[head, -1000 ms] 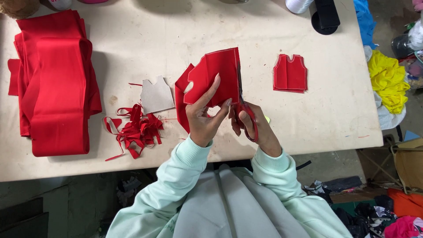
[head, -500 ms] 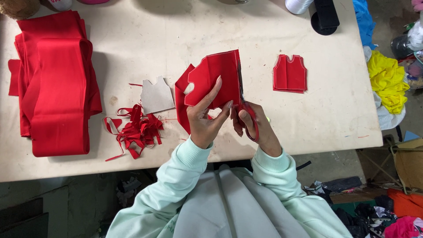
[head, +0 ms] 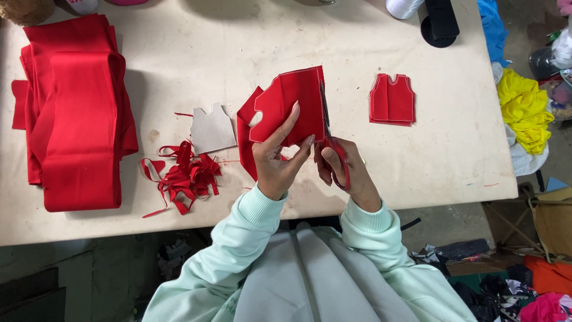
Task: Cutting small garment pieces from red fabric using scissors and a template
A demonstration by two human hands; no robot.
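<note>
My left hand (head: 275, 160) pinches a red fabric piece (head: 285, 102) shaped like a small vest and holds it up over the table. My right hand (head: 345, 167) grips red-handled scissors (head: 331, 138), whose blades run up along the right edge of that piece. More red cloth hangs behind and below the held piece. A finished stack of small red vest shapes (head: 391, 100) lies on the table to the right. A grey cardboard vest template (head: 213, 128) lies flat to the left of my hands.
A big folded bundle of red fabric (head: 74, 110) fills the table's left end. Red offcut strips (head: 182, 175) lie in a heap beside the template. A white thread cone and a black object stand at the far edge. Yellow and blue cloth piles sit right of the table.
The scissors have crept a little farther up the right edge of the red piece. My left hand keeps the same hold.
</note>
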